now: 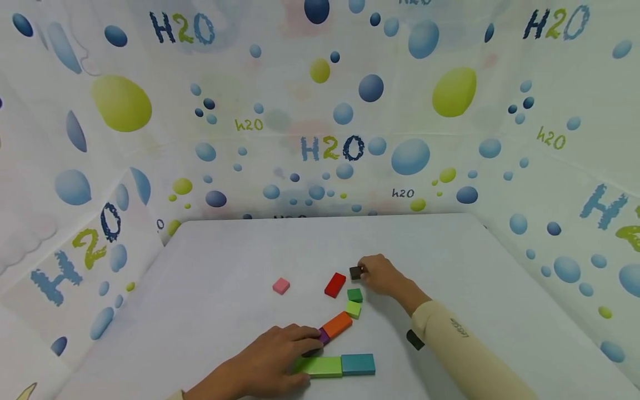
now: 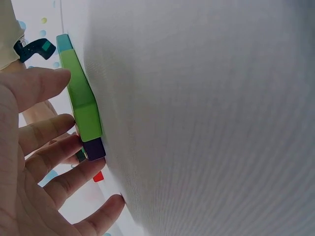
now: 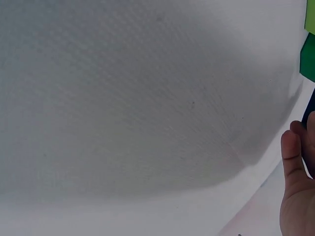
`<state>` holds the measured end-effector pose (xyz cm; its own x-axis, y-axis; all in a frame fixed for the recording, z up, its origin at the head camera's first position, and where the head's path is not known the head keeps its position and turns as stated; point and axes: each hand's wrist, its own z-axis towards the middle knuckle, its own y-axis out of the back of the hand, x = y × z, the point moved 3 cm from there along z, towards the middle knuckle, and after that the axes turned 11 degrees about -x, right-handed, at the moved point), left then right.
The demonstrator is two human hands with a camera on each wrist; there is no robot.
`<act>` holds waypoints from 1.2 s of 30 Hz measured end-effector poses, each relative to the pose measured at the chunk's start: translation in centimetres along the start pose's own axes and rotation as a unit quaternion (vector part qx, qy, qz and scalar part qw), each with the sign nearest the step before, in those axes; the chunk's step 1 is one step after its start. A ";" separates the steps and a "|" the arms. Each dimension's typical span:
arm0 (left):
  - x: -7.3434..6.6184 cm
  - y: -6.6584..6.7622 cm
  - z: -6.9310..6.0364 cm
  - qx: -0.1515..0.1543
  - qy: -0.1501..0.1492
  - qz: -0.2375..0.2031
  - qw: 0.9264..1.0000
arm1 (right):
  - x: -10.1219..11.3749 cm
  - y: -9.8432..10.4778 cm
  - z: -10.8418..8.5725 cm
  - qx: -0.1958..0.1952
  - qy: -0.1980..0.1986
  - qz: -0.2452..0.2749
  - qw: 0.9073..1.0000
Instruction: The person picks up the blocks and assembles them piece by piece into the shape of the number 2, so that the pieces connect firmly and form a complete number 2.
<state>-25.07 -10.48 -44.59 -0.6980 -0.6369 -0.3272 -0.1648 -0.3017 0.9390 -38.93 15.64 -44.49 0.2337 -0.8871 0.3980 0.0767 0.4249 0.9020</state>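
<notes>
In the head view my left hand [image 1: 270, 358] rests over the near left end of some blocks. Its fingers lie spread and fairly straight in the left wrist view, touching a long light-green block [image 2: 81, 93] and a dark purple block [image 2: 94, 149]. A teal block [image 1: 358, 364] adjoins the light-green one, and an orange block [image 1: 337, 325] adjoins the purple one. Farther out, my right hand [image 1: 384, 276] pinches a small black block [image 1: 355, 273] at the table surface. Just nearer lie a green block [image 1: 355, 295] and a small lime block [image 1: 353, 309].
A red block [image 1: 335, 285] lies left of the black block, and a pink block [image 1: 281, 286] farther left. A white cloth-like surface [image 1: 225, 261] covers the table. Behind it hangs a curtain [image 1: 280, 72] printed with bubbles. A dark device [image 1: 415, 340] sits at my right forearm.
</notes>
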 end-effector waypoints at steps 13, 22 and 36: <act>0.1 0.0 -0.1 0.001 0.001 -0.009 1.000 | -0.1 -0.2 -0.3 0.005 0.001 0.047 0.999; 0.2 0.0 -0.1 0.004 -0.003 -0.007 1.000 | -0.1 -0.2 -0.4 0.025 0.001 0.044 0.999; 0.3 -0.1 0.0 0.006 -0.006 -0.001 1.000 | 0.4 -0.3 -0.2 0.051 0.008 0.044 0.998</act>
<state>-25.27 -10.59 -44.80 -0.7058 -0.6281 -0.3277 -0.1737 -0.2950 0.9396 -38.63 15.16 -44.65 0.2516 -0.8435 0.4746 -0.0433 0.4800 0.8762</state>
